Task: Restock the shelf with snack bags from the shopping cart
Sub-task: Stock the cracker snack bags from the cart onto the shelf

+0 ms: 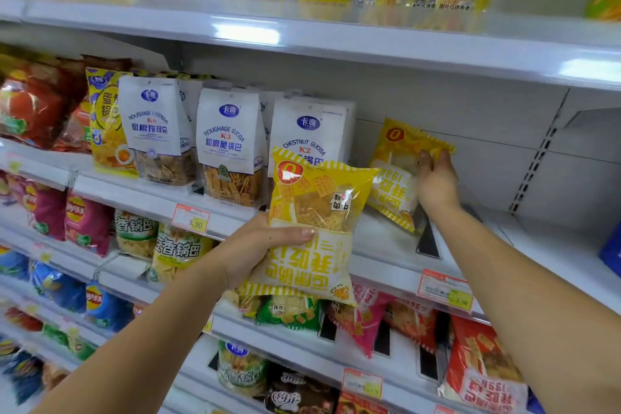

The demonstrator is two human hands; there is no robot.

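- Left grip [262,249]: clamped on a yellow snack bag [311,212]. Thumb lies across the front at about mid-height; the fingers are behind it, out of sight.
- That bag is held upright with its print upside down, out in front of the shelf's front rail and not resting on anything.
- Right grip [437,181]: fingers curled over the upper right edge of a second yellow bag [391,175], pinching it.
- The second bag is inside the bay, its lower end down on the shelf board [379,239] and its top tipped back toward the back panel [470,131]. Cannot tell whether it touches the panel.
- White Chestnut Guoba bag [309,131] stands upright just beside the second bag, on its left. The held bag covers its lower part in this view.
- Black divider [428,240] stands on the board just under the right wrist.
- Room: a stretch of white board shows to the right of the right forearm, running to a blue pack [610,252] at the frame edge.
- Upper shelf [336,40] edge sits well above both bag tops.
- Price tag [191,219] on the front rail, left of the left grip.
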